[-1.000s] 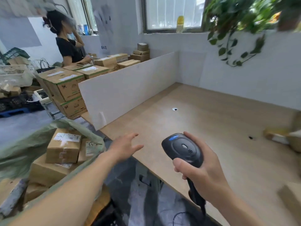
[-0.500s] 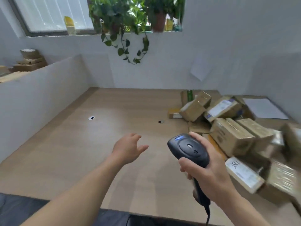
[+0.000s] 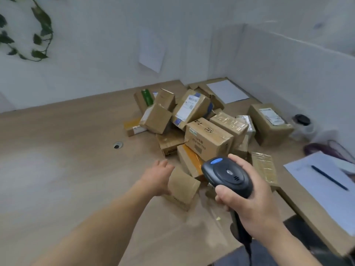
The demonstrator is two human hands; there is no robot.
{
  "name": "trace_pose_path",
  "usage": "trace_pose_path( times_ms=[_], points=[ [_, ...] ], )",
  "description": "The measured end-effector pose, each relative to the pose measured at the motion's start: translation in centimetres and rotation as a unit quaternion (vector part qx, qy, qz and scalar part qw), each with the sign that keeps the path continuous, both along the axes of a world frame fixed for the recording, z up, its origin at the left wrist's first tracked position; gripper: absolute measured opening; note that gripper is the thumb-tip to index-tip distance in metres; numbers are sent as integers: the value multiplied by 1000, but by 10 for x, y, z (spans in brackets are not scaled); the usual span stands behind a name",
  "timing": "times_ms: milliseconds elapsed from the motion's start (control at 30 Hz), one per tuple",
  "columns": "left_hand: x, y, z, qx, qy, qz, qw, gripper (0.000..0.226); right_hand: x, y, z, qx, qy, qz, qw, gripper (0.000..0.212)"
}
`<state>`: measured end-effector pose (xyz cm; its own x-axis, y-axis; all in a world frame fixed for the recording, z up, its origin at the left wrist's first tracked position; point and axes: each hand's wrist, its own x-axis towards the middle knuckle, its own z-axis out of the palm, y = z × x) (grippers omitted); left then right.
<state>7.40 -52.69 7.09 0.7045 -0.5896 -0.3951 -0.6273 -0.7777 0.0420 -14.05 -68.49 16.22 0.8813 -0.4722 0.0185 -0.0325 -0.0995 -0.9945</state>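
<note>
- The thing in hand is the small brown carton (image 3: 183, 186). It sits on the desk (image 3: 67, 169) at the near edge of the parcel pile (image 3: 207, 139), with the pile at roughly 1 o'clock from it.
- Handling guess: it's small plain cardboard, so probably light and fairly stiff. The faces look matte, so slipping shouldn't be a problem. It should be an easy one-handed lift, but I'd go easy on the squeeze in case the walls are thin.
- Where to grab: thumb on one side face and fingers on the opposite one, across the narrow width. Its right side is crowded by an orange-taped parcel (image 3: 190, 160) at 1 o'clock, so the left and near faces are the free ones.
- Looks: kraft brown, tipped up on an edge rather than lying flat. There's some small dark print low on the near face, too blurry to read. I can't see a shipping label from here.
- Left hand (image 3: 158, 176): it lies against the carton's left face, at its 9 o'clock. The fingers look fairly straight, not wrapped round it.
- Right hand (image 3: 255, 200): it's wrapped round the handle of a black barcode scanner (image 3: 227, 174). The scanner head is at the carton's 3 o'clock, just beside it.
</note>
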Motion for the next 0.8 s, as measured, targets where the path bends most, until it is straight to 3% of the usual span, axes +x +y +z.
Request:
trace_pose_path(
  times_ms=[100,200,367,467,567,633,667,800],
  points=[
    [14,-22,-22,72,27,-91,993,111,4,-4,-11,2,20,-30,999,107],
    [20,-35,-45,90,21,-162,982,112,8,-7,-18,1,42,-44,998,104],
    [27,-33,-68,66,8,-169,983,105,15,-8,-22,5,49,-53,997,85],
    [34,-15,-57,115,103,-105,982,101,23,-3,-23,7,47,-42,998,81],
    [48,24,-41,127,260,23,957,72,33,9,-19,6,42,-17,999,83],
    [54,57,-39,73,288,129,946,49,40,18,-16,1,35,12,999,80],
    [55,71,-42,31,264,159,951,48,43,22,-15,0,33,24,999,80],
    [35,99,-55,-56,207,186,959,103,54,39,-16,2,34,50,998,92]
  ],
)
